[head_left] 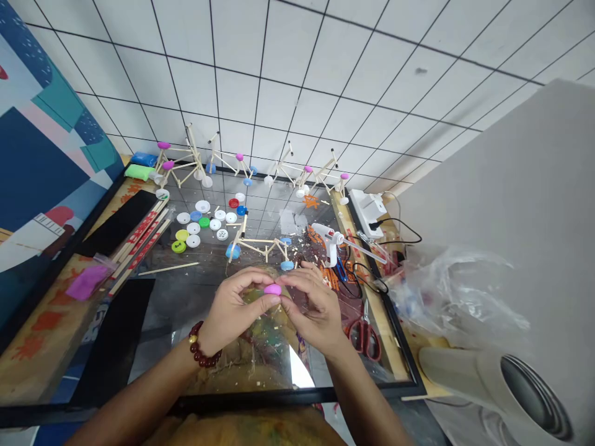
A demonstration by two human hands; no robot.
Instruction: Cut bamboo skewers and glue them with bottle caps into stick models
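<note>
A small pink lump of modelling clay (273, 289) is pinched between the fingertips of both hands above the glass tabletop. My left hand (239, 302) grips it from the left, thumb below and fingers above. From the other side my right hand (316, 303) closes on it with thumb and forefinger. Just beyond the hands stands a small stick tricycle frame (260, 243) with blue bottle-cap wheels and no pink piece on it. Along the wall are several similar stick frames (190, 161), which carry pink clay pieces.
Several coloured bottle caps (204, 222) lie left of centre. A white glue gun (329, 241) and red-handled scissors (365, 337) are at the right, near a power strip (367, 212). Packs of sticks (139, 241) and a bag of pink clay (88, 282) lie at left.
</note>
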